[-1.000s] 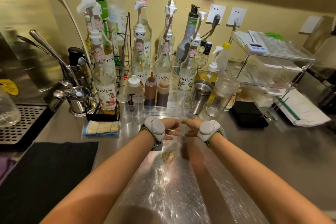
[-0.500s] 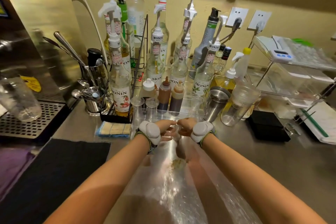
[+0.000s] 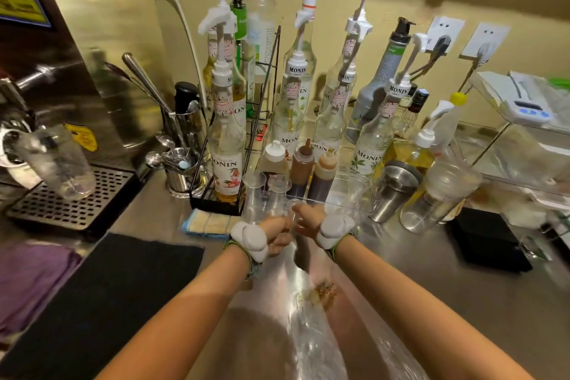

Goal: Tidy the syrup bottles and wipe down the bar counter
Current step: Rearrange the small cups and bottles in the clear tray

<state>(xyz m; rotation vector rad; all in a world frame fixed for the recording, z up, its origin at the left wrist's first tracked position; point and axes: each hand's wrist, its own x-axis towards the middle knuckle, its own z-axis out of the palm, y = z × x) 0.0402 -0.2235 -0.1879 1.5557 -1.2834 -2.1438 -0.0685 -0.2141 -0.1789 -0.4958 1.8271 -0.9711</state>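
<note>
Clear plastic cup [image 3: 291,215] is being gripped by both left hand [image 3: 276,233] and right hand [image 3: 308,220]; seating it gently among neighbouring cups [image 3: 256,194] is looking wise.

Front rack bottle [image 3: 227,160]: "MONIN"
Pump collar [image 3: 296,69]: "MONIN"
Right clear bottle [image 3: 368,157]: "MONIN"
Grey bottle [image 3: 374,89]: unreadable

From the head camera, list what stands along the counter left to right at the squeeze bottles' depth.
Plastic cup on the drip tray → steel utensil holder → black wire rack → white-capped squeeze bottle → dark brown squeeze bottle → amber squeeze bottle → steel shaker cup → clear jar.
</note>
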